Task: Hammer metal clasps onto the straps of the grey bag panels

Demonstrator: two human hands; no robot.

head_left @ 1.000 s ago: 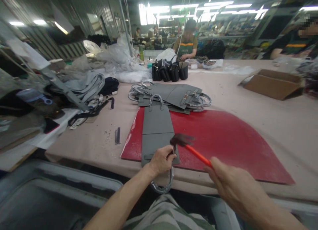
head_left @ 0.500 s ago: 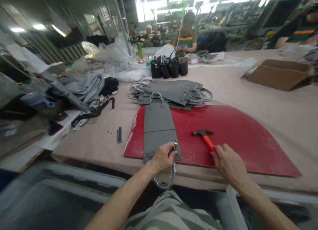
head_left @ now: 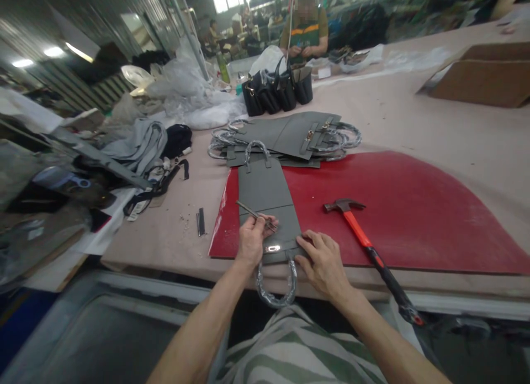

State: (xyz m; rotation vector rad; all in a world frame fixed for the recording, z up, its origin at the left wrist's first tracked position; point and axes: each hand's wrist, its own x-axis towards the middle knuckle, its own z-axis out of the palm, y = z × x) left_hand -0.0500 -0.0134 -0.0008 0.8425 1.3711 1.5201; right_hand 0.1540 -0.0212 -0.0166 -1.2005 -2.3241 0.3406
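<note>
A grey leather bag panel (head_left: pixel 265 185) lies lengthwise before me, one end at the table's front edge. Its near plastic-wrapped handle (head_left: pixel 277 301) hangs over that edge. A shiny metal clasp plate (head_left: pixel 272 248) sits on the strap across the near end. My left hand (head_left: pixel 253 237) is closed around a thin metal rod (head_left: pixel 248 209), slanted above the panel. The panel's near right corner is between the thumb and fingers of my right hand (head_left: pixel 325 259). Right of it lies a claw hammer (head_left: pixel 358 229), its black-and-red handle jutting past the table edge, untouched.
Beneath the panel is a red board (head_left: pixel 397 207). Behind lie stacked grey bag panels (head_left: pixel 285 135) and black bags (head_left: pixel 277 91). Two small dark metal bars (head_left: pixel 201 222) lie left. A cardboard box (head_left: pixel 484 74) stands right; a person (head_left: pixel 304 30) sits across the table.
My right hand has let go of the hammer and moved left to the panel's corner. My left hand has shifted left and up with the metal rod, uncovering the clasp plate.
</note>
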